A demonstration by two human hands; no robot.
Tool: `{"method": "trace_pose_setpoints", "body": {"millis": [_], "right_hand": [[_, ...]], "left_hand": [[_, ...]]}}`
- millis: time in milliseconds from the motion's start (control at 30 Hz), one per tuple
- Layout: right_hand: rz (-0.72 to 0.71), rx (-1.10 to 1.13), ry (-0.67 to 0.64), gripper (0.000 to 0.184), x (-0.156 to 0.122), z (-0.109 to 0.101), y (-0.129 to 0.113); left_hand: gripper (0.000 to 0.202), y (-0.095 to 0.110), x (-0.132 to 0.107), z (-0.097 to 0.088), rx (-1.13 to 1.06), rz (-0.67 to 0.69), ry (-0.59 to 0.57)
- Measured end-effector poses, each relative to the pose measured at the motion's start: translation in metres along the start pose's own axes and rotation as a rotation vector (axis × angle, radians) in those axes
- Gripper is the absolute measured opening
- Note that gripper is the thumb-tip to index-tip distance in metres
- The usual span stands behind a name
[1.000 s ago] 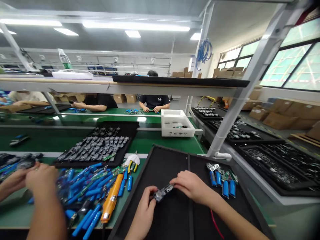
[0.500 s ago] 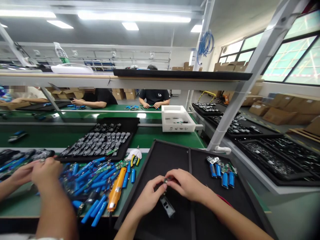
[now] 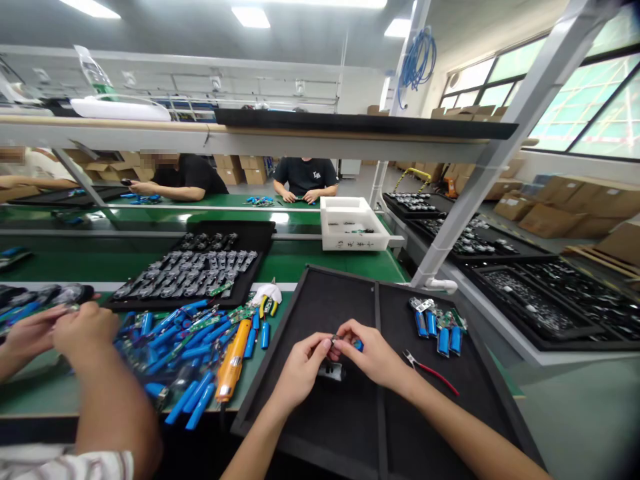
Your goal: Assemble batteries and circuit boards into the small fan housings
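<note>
Over the black tray point(image 3: 345, 427), my hands meet with fingertips pinched together. A grey plastic housing point(image 3: 331, 371) with dark openings hangs under my left hand point(image 3: 299, 373), whose thumb and fingers close on its upper end. My right hand point(image 3: 373, 357) is closed too, and a bit of a blue cylindrical cell point(image 3: 359, 345) peeks out between its fingers. The small part at the touching fingertips is mostly hidden. Beside my right forearm lie red-handled pliers point(image 3: 431, 371). Farther right in the tray is a cluster of blue cells with circuit boards point(image 3: 443, 330).
Left of the tray lie an orange electric screwdriver point(image 3: 233, 360), yellow-handled cutters point(image 3: 269, 305) and a heap of blue cells point(image 3: 195, 340). A co-worker's hands point(image 3: 75, 333) work at far left. Behind stand a tray of grey housings point(image 3: 190, 273) and a white bin point(image 3: 355, 243). A slanted post point(image 3: 460, 200) rises at right.
The grey housing has turned from hanging steeply to lying more level, closer under my fingers. My right forearm has shifted, uncovering the red-handled pliers. A blue cell now shows in my right hand.
</note>
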State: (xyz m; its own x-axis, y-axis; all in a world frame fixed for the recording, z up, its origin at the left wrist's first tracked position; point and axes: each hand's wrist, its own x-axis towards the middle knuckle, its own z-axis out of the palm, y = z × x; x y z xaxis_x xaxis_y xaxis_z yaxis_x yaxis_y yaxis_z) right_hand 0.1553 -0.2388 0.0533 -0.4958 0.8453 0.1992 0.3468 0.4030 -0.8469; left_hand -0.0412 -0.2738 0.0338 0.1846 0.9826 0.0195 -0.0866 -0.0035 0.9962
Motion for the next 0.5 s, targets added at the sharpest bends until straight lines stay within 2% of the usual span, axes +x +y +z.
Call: {"method": "trace_pose_setpoints", "body": {"millis": [133, 267, 500], "right_hand": [[-0.002, 0.079, -0.020, 0.016, 0.0001, 0.0007, -0.0005], [-0.063, -0.001, 0.057, 0.015, -0.0007, 0.0023, 0.0001], [-0.097, -0.043, 0.068, 0.012, -0.0029, 0.0071, 0.0084]], "left_hand": [[0.034, -0.0015, -0.0030, 0.0044, 0.016, 0.044, 0.026], [0.028, -0.0062, -0.0045, 0.0062, 0.013, 0.004, 0.056], [0.024, -0.0007, -0.0063, 0.0002, 0.219, 0.016, 0.014]]}}
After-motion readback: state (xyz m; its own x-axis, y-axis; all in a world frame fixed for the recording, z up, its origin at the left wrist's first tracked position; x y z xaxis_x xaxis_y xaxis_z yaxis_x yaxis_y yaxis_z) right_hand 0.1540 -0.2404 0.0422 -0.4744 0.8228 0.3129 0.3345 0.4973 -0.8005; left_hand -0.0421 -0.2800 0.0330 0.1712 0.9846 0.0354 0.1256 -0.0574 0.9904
